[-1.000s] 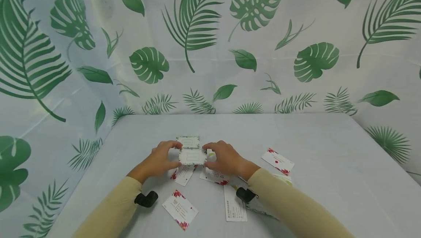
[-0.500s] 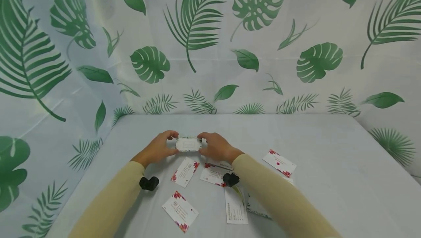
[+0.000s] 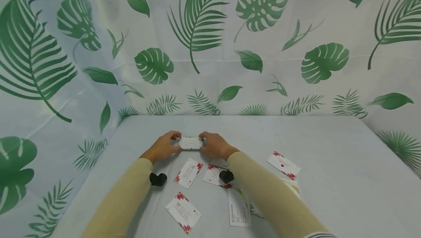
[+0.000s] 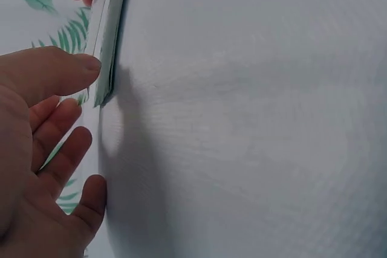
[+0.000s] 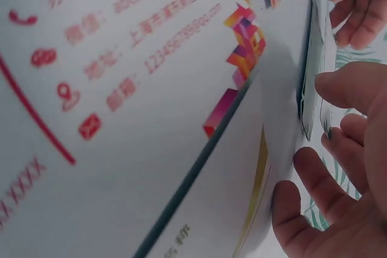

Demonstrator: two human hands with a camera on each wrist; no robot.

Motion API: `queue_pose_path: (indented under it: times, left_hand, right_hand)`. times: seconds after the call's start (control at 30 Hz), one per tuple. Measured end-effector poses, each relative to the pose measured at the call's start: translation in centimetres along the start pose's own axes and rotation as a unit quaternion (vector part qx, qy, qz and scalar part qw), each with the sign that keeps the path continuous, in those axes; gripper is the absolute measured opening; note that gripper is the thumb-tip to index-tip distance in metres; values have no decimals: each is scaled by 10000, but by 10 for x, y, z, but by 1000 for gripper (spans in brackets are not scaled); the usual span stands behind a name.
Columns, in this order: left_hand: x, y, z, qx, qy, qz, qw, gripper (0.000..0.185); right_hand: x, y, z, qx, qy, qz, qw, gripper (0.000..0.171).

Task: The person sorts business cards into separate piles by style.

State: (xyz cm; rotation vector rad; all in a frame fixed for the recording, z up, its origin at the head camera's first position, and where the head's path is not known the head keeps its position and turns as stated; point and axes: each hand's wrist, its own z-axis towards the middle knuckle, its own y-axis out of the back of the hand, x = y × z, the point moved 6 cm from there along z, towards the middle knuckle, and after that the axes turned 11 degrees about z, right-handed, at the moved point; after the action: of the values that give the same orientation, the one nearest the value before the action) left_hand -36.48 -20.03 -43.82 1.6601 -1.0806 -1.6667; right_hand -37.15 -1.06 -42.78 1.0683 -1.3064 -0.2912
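Note:
At the back middle of the table, both hands pinch the ends of a small stack of white business cards with a green leafy border. My left hand grips its left end, thumb at the near edge and index finger at the far edge. The right hand holds the other end the same way. From the left wrist view, the layered card edges show beside the thumb, close over the tabletop. The remaining fingers of each hand spread loosely behind the stack.
Red-flowered business cards lie nearer me: one just in front of the stack, another lower, a third at right. Under the right forearm are a partly covered red-flowered card, a white card and green-edged cards.
Both hands moved away from me, bringing the held leafy-bordered cards over the one lying behind. The two outlines now show as one. In the last half second the hands barely moved.

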Motion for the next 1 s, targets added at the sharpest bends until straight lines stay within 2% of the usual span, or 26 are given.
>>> queue_pose_path:
  times: [0.17, 0.43, 0.7, 1.0]
  left_hand:
    - [5, -3, 1, -50, -29, 53, 10000, 52]
    - [-2, -4, 2, -22, -87, 210, 9997, 51]
    - [-2, -7, 6, 98, -24, 277, 9996, 50]
    - [-4, -5, 4, 164, 111, 319, 9993, 51]
  right_hand:
    - [1, -3, 3, 119, -85, -43, 9999, 49]
    - [1, -2, 2, 70, -134, -107, 9998, 49]
    - [-1, -2, 2, 54, -271, -113, 9996, 52]
    - [-1, -2, 2, 39, -317, 2, 9995, 49]
